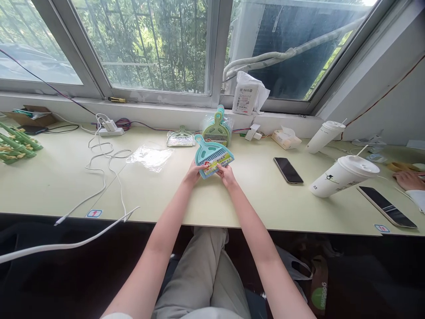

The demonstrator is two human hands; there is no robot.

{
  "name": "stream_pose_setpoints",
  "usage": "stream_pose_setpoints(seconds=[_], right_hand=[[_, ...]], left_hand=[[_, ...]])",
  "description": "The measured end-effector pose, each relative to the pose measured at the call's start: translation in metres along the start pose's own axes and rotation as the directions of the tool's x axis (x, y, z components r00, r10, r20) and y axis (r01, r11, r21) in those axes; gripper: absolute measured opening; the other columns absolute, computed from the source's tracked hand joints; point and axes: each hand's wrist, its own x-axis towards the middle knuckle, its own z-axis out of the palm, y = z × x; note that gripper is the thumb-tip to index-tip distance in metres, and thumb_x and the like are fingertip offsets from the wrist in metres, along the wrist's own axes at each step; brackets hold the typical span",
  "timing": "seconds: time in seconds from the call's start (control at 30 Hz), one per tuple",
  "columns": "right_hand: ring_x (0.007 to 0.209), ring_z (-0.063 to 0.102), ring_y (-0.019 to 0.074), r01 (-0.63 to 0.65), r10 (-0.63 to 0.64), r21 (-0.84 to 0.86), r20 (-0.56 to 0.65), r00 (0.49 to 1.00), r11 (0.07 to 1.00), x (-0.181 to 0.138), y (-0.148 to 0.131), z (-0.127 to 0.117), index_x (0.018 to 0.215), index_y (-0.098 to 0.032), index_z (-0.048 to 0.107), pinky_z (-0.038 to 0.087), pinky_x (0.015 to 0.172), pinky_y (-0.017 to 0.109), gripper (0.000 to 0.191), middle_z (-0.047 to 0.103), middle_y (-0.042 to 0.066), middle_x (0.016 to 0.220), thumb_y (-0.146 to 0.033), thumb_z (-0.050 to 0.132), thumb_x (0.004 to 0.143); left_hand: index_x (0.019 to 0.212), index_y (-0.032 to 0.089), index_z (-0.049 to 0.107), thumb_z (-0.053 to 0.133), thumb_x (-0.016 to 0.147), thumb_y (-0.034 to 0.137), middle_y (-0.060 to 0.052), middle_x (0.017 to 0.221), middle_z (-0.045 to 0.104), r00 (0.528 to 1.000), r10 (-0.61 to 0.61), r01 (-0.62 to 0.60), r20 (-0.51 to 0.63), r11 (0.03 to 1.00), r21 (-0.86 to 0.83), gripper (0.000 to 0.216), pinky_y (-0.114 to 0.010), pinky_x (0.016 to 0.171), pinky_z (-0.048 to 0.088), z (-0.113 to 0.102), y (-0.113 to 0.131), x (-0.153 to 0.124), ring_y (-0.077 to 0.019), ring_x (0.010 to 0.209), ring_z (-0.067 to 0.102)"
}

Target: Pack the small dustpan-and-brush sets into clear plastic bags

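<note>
A small teal dustpan-and-brush set with a colourful paper label lies flat on the pale green table, handle pointing away from me. My left hand pinches its near left corner. My right hand pinches the label at its near right corner. Behind it stands a stack of green and teal sets of the same kind. One wrapped set lies to the left, beside an empty clear plastic bag.
White charger cables trail across the left side from a power strip. Two lidded paper cups and two phones sit on the right, where another person's hand rests. A tissue pack lies near the sill.
</note>
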Motion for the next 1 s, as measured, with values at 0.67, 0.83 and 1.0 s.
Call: stream_pose_setpoints(seconds=[0.67,0.83,1.0], right_hand=[[0.092,0.07,0.02,0.025,-0.025,0.011,-0.034,0.999,1.0,0.0,-0.018,-0.019,0.089,-0.021,0.059,0.06,0.083,0.034,0.026,0.072,0.003,0.094,-0.014,0.072,0.068],[0.087,0.07,0.0197,0.009,-0.011,-0.017,-0.115,0.993,1.0,0.003,-0.017,-0.023,0.088,-0.019,0.059,0.061,0.077,0.033,0.023,0.073,0.004,0.09,-0.01,0.07,0.069],[0.079,0.071,0.02,-0.072,0.062,-0.06,-0.154,0.986,0.996,0.004,-0.016,-0.024,0.085,-0.016,0.059,0.061,0.072,0.034,0.022,0.073,0.005,0.083,-0.005,0.07,0.069]], left_hand=[[0.08,0.021,0.067,0.047,0.075,0.007,-0.015,0.095,0.06,0.879,0.337,0.268,-0.336,0.233,0.935,0.025,-0.047,0.097,0.035,-0.053,0.011,-0.014,-0.0323,0.109,0.052],[0.07,0.021,0.062,0.041,0.073,0.001,-0.011,0.08,0.056,0.861,0.406,0.272,-0.307,0.145,0.951,0.029,-0.044,0.088,0.037,-0.048,0.009,-0.013,-0.0294,0.092,0.055],[0.099,0.021,0.065,0.047,0.079,0.011,-0.016,0.116,0.053,0.825,0.502,0.13,-0.258,0.276,0.952,0.028,-0.047,0.099,0.031,-0.038,0.005,-0.008,-0.0335,0.117,0.043]])
